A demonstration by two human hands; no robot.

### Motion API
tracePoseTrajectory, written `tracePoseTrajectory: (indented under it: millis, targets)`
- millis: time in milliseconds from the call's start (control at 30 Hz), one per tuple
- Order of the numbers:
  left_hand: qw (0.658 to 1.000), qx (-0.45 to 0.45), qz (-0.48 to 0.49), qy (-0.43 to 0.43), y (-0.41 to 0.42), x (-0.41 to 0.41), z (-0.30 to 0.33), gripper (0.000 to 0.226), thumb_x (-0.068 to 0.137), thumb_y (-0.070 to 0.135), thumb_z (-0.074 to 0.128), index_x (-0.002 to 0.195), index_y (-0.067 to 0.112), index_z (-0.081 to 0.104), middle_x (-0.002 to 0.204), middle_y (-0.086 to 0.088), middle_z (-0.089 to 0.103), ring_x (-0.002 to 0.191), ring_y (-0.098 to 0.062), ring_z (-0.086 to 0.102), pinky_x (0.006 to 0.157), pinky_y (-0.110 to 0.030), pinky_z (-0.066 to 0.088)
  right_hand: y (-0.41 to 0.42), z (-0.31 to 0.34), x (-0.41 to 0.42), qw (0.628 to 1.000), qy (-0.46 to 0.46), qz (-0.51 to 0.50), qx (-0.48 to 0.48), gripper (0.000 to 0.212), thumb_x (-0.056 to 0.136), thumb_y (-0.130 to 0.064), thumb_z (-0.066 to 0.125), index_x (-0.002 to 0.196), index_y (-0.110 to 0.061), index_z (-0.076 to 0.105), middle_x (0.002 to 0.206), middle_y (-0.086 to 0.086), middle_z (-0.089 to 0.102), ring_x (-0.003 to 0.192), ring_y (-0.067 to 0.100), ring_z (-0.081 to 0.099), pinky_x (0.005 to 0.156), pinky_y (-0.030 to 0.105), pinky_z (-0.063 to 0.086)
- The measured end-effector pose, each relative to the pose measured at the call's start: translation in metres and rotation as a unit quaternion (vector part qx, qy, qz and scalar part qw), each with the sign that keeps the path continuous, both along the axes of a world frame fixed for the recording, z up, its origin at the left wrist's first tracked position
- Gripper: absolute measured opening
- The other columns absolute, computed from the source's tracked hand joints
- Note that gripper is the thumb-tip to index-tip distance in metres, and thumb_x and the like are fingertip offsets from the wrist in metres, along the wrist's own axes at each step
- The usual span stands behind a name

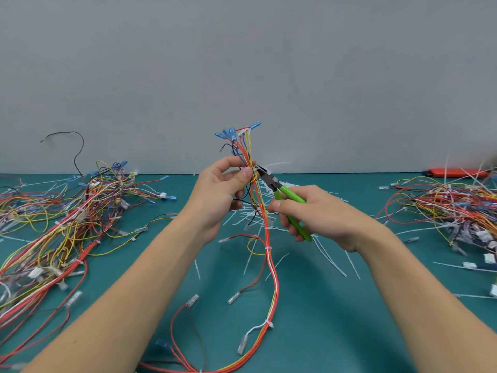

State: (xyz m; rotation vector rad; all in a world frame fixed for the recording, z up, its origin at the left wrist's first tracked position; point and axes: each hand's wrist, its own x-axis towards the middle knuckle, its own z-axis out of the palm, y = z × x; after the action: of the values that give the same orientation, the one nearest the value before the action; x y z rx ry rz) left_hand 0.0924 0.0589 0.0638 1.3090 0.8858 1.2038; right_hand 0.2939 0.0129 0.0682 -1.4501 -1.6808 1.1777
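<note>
Pinches a wire bundle (270,265) upright at mid-frame in the left hand (220,189), thumb pressed beside a white cable tie (254,170). Grips green-handled cutters (290,196) in the right hand (317,214), dark tip right at that tie. Fans blue connectors (231,134) at the bundle's top, against a grey wall. Trails the bundle's lower length over a green table (322,305). Shows wire heaps at left (67,211) and right (457,208), white tie offcuts (247,216) at centre, an orange tool (457,172) at upper right.

No legible text or labels
</note>
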Motion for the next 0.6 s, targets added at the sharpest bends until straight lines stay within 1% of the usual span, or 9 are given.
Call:
tracePoseTrajectory:
  millis: [133,267,333,500,600]
  targets:
    - [1.000,-0.003,0.014,0.007,0.0016,-0.0002,-0.0005,0.013,0.100,0.017,0.066,0.113,0.019,0.069,0.092,0.000,0.070,0.058,-0.008,0.045,0.054,-0.022,0.043,0.0013,-0.0007,-0.0008,0.998,-0.045,-0.019,0.033,0.027,0.102,-0.037,0.058,0.101,-0.012,0.068,0.069,-0.004,0.060,0.061,0.013,0.055,0.058,0.029,0.050]
    - [1.000,-0.002,0.022,0.008,0.0010,0.0014,-0.0017,0.009,0.099,0.017,0.068,0.104,0.024,0.072,0.085,0.005,0.070,0.058,-0.008,0.044,0.055,-0.024,0.042,0.0012,-0.0024,-0.0013,0.995,-0.076,-0.022,0.059,0.030,0.102,-0.039,0.055,0.099,-0.011,0.067,0.066,-0.006,0.058,0.059,0.011,0.053,0.056,0.027,0.049]
    - [1.000,-0.004,0.030,0.010,0.0011,0.0021,-0.0026,0.009,0.099,0.017,0.068,0.102,0.024,0.073,0.081,0.007,0.069,0.059,-0.008,0.044,0.056,-0.025,0.042,0.0013,-0.0030,-0.0020,0.994,-0.086,-0.020,0.067,0.030,0.103,-0.038,0.054,0.099,-0.012,0.066,0.065,-0.006,0.057,0.057,0.011,0.051,0.054,0.027,0.049]
    - [0.999,-0.014,0.040,0.003,0.0010,0.0033,-0.0035,0.008,0.099,0.016,0.069,0.104,0.022,0.070,0.073,0.011,0.067,0.056,-0.007,0.044,0.055,-0.025,0.041,0.0005,-0.0027,-0.0048,0.993,-0.093,-0.015,0.069,0.029,0.106,-0.039,0.048,0.094,-0.019,0.067,0.065,-0.003,0.054,0.055,0.012,0.049,0.051,0.027,0.046]
    - [0.999,-0.023,0.044,0.000,0.0004,0.0041,-0.0035,0.009,0.099,0.016,0.068,0.107,0.019,0.068,0.072,0.010,0.066,0.054,-0.007,0.044,0.054,-0.024,0.041,0.0002,-0.0022,-0.0064,0.990,-0.107,-0.012,0.086,0.032,0.107,-0.037,0.047,0.092,-0.016,0.065,0.064,0.000,0.052,0.055,0.015,0.046,0.052,0.033,0.043]
